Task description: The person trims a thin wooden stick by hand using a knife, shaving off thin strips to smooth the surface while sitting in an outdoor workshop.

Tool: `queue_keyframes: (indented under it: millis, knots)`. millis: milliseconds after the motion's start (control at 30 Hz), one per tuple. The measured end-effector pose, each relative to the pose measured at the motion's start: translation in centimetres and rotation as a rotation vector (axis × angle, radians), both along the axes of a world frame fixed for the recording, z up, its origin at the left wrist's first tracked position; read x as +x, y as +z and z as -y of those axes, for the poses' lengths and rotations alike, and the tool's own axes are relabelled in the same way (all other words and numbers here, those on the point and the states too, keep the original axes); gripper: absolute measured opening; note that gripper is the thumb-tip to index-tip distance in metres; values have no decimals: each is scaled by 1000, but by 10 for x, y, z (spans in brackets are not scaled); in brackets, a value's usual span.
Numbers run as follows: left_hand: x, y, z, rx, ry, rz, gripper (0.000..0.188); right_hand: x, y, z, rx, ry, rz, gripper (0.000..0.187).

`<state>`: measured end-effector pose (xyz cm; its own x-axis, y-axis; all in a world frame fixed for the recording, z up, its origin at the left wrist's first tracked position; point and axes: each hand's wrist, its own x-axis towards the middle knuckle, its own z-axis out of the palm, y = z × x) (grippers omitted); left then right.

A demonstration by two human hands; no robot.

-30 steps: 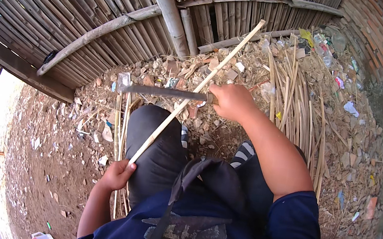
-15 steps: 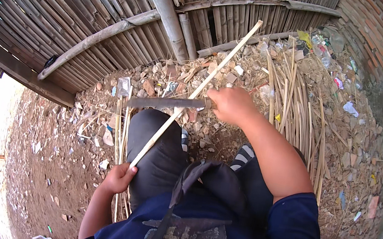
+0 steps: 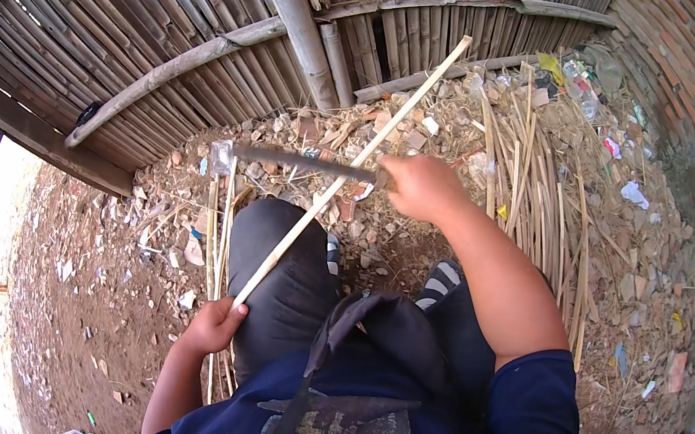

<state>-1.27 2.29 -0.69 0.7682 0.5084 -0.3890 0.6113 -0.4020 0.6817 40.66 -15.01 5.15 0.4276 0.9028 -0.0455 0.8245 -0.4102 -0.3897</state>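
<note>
My left hand (image 3: 212,326) is closed round the lower end of a long, pale bamboo strip (image 3: 408,107). The strip slants across my left knee and up to the right, toward the fence. In my right hand (image 3: 425,189) is the handle of a machete (image 3: 302,161), mostly covered by my fingers. Its dark blade points left and crosses the strip near mid-length; whether the edge touches the strip I cannot tell. Beside my left leg lie several thin bamboo strips (image 3: 214,223), and a larger bundle of strips (image 3: 542,193) rests on the ground to my right.
A bamboo fence (image 3: 169,25) with a thick pole (image 3: 293,17) stands ahead. On the right rises a brick wall (image 3: 687,80). Stones, dry straw and plastic litter (image 3: 635,194) cover the ground around my striped-shod feet (image 3: 440,284).
The machete has moved up along the strip, away from me, its blade now tilting the other way. The strip's far tip has shifted slightly left. My left hand has barely moved.
</note>
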Motion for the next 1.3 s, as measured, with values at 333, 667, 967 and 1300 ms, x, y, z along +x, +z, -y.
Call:
queue_keyframes:
  millis: [333,667,967,1300]
  knots:
    - [3,19,4,117,-20,-44,48,47,-41,4,62,-297,-135,24]
    - [12,45,40,472,-20,-67,34,2,-17,7,-34,50,68,33]
    - [15,49,57,469,71,0,34,12,-19,8,-75,-1,22,28]
    - [14,31,46,456,20,-23,32,22,-38,4,57,-151,-214,24]
